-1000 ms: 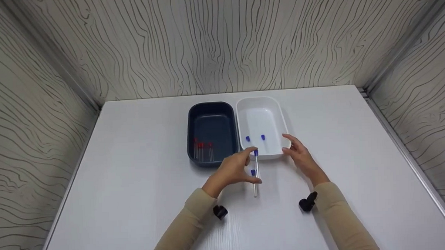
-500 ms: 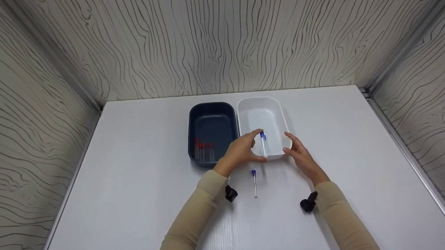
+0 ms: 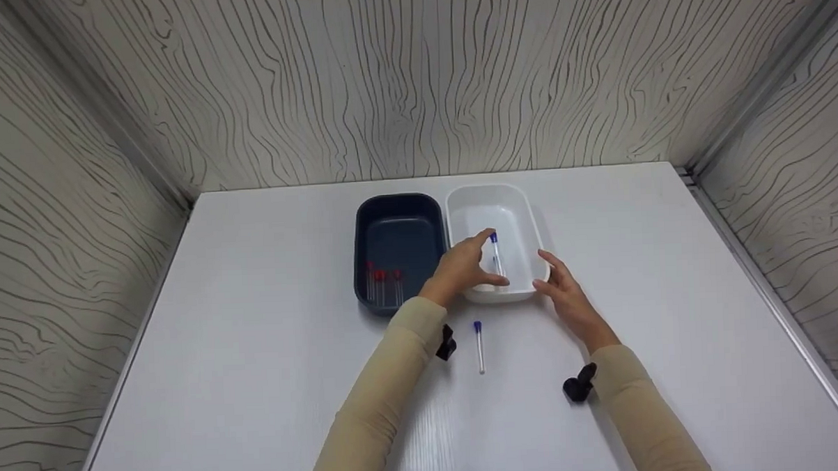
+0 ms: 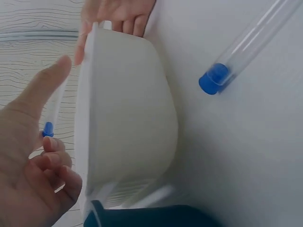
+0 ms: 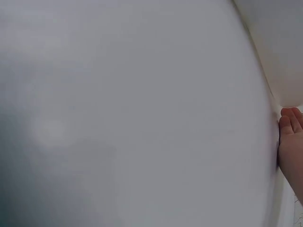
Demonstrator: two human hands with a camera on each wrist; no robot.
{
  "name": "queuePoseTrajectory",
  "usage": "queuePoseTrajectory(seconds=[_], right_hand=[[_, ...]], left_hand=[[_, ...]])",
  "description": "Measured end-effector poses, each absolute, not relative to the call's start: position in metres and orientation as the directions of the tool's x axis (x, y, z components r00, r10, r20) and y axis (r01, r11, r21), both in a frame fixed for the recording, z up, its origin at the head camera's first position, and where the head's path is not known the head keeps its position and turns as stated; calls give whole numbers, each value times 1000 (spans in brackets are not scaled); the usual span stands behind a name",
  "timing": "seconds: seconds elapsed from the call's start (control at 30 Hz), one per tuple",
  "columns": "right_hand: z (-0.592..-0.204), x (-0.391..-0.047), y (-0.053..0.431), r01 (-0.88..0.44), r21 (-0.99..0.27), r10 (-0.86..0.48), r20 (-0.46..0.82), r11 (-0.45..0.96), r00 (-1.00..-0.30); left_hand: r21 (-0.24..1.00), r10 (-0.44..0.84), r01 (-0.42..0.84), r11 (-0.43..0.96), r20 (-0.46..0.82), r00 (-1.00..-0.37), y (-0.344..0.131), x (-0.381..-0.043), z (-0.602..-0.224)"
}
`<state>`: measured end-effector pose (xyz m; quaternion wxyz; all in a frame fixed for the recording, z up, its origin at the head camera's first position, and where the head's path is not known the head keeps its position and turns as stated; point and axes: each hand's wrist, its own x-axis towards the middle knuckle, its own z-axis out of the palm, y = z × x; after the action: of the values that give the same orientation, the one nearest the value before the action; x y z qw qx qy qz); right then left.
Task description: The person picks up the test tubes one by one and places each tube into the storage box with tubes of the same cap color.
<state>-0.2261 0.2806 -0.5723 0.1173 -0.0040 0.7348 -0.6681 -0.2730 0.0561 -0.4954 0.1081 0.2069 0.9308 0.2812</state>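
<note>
My left hand (image 3: pixel 462 265) reaches over the white tray (image 3: pixel 501 297) and holds a clear test tube with a blue cap (image 3: pixel 494 238) lengthwise between thumb and index finger. In the left wrist view the held tube (image 4: pixel 54 104) shows partly behind the thumb, cap by the fingers. At the tray's near right corner, my right hand (image 3: pixel 569 301) grips the side, fingers and thumb spread round it. The other blue-capped tubes inside the tray are mostly hidden by the left hand. Another blue-capped test tube (image 3: pixel 481 352) lies on the table in front of the tray.
A dark blue tray (image 3: pixel 401 229) stands close along the left of the white one, with several red-capped test tubes (image 3: pixel 381 276) in its near end. Both trays rest on a white table (image 3: pixel 268 303), walled by wood-grain panels (image 3: pixel 414 82) at back and sides.
The left hand has carried its blue-capped tube forward and slightly right, from the white tray's front edge to over its inside. The right hand has stayed at the corner.
</note>
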Motion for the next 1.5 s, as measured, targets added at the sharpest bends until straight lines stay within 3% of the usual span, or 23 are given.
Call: queuePoseTrajectory(seconds=[0.33, 0.73, 1.0, 1.5], right_hand=[[-558, -220, 278, 163, -981, -169, -180, 107, -969], [-571, -225, 280, 121, -992, -178, -127, 41, -976], [-573, -227, 280, 125, -991, -158, -131, 49, -979], [-573, -226, 278, 128, -992, -161, -130, 24, -978]], left_hand=[[534, 405, 279, 798, -133, -905, 70, -277, -504], [319, 403, 342, 884, -147, -903, 78, -277, -513], [320, 387, 318, 892, -181, -904, 81, -278, -515], [333, 416, 361, 871, -112, -902, 79, -275, -517]])
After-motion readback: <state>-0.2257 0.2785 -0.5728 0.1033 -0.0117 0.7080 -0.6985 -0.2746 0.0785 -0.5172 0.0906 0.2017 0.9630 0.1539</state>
